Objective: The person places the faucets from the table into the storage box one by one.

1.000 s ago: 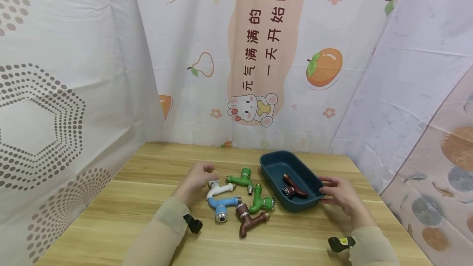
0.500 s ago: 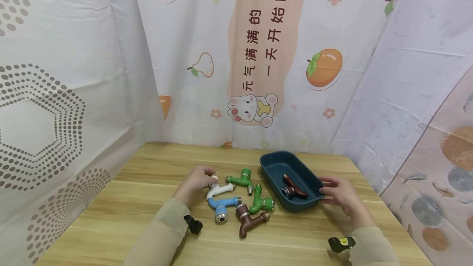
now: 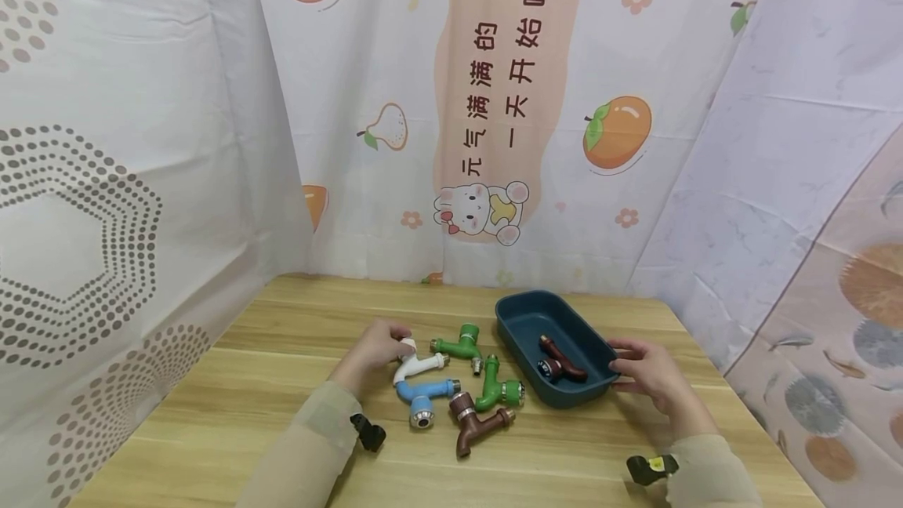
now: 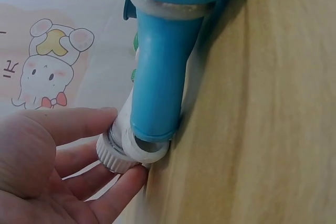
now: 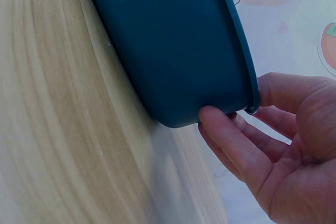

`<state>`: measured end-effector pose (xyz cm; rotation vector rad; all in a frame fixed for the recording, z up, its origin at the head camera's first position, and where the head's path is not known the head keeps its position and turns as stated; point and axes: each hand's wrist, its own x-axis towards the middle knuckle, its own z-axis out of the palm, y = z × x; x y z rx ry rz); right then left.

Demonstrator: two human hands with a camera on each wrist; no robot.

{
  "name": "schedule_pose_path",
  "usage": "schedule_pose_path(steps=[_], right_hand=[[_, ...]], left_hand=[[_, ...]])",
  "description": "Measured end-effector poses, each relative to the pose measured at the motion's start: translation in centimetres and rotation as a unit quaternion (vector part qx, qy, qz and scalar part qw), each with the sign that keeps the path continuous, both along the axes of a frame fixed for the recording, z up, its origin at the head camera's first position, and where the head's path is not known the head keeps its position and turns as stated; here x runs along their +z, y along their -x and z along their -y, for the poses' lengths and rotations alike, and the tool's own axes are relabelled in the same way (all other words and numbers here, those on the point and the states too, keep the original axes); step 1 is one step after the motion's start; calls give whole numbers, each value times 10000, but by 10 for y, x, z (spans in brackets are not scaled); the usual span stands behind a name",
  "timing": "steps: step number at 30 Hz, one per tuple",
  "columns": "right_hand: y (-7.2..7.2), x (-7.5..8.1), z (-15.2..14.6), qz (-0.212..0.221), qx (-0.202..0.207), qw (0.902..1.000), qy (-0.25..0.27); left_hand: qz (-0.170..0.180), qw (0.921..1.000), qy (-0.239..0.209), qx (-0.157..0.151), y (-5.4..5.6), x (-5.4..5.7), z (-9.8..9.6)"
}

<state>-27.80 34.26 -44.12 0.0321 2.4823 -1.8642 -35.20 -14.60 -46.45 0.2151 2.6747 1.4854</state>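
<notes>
My left hand holds the knob end of a white tap lying on the table; in the left wrist view, thumb and fingers close around its ribbed white knob. Right beside it lies a blue tap, which covers part of the white one in that view. At the right, my right hand grips the near right corner of a dark blue basin, with fingertips on its outer wall and rim in the right wrist view. Inside the basin lies a dark brown tap.
Two green taps lie between the white tap and the basin, one nearer the front. A brown tap sits closest to the front edge. The wooden table ends at a printed curtain behind, with more cloth at both sides.
My left hand has lowered slightly and its fingers have closed on the white tap's knob. The right hand and the basin stay in place.
</notes>
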Motion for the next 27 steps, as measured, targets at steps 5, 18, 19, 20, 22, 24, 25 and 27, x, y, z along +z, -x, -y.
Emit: schedule_pose_path(steps=[5, 18, 19, 20, 22, 24, 25, 27], right_hand=[[0, 0, 0, -20, 38, 10000, -35], [1, -1, -2, -12, 64, 10000, 19], [1, -1, -2, -11, 57, 10000, 31], [1, -1, -2, -14, 65, 10000, 32], [2, -1, -2, -13, 66, 10000, 44], [2, -1, -2, -5, 59, 10000, 53], [2, -2, -2, 3, 53, 10000, 52], [2, -2, -2, 12, 51, 10000, 49]], left_hand=[[-64, 9999, 148, 26, -1, 0, 0], [110, 9997, 141, 138, 0, 2, -1], [108, 9998, 131, 143, 0, 2, 0], [112, 9998, 106, 140, 1, 2, 0], [91, 9998, 79, 148, 1, 2, 0], [72, 9998, 98, 153, 0, 3, -1], [63, 9998, 112, 149, 0, 3, -1], [57, 9998, 140, 151, -1, 4, -1]])
